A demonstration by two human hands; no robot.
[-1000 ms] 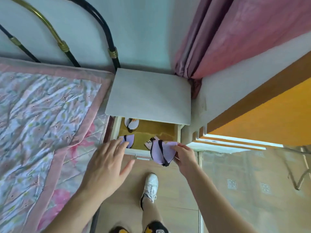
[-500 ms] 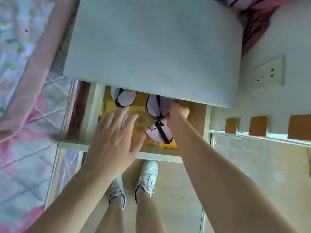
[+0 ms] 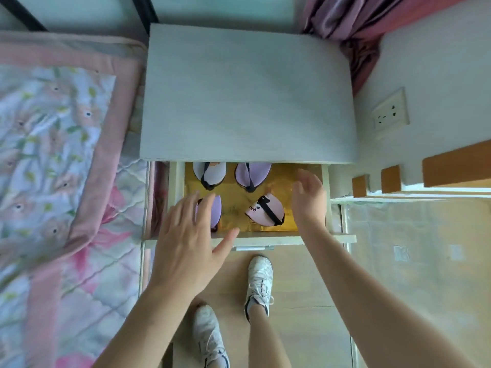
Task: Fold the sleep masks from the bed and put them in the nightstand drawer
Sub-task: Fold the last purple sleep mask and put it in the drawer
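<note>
The nightstand drawer (image 3: pixel 255 239) is pulled out, lined with yellow paper. Several folded sleep masks lie inside: a white one (image 3: pixel 210 174) at the back left, a lilac one (image 3: pixel 252 175) at the back middle, a pink one (image 3: pixel 265 211) with a black strap at the front right, and a lilac one (image 3: pixel 214 212) at the front left. My left hand (image 3: pixel 186 243) hovers open over the front left mask and partly hides it. Over the drawer's right side my right hand (image 3: pixel 309 199) is open and holds nothing.
The grey nightstand top (image 3: pixel 247 94) overhangs the drawer's back. A bed with a floral pink quilt (image 3: pixel 53 168) lies on the left. A wall socket (image 3: pixel 389 115) and a pink curtain (image 3: pixel 353 25) are at the right. My white shoes (image 3: pixel 259 281) stand on the floor below the drawer.
My right hand let go of the lilac mask at the back of the drawer and drew back to the right, open. The camera view pulled back a little.
</note>
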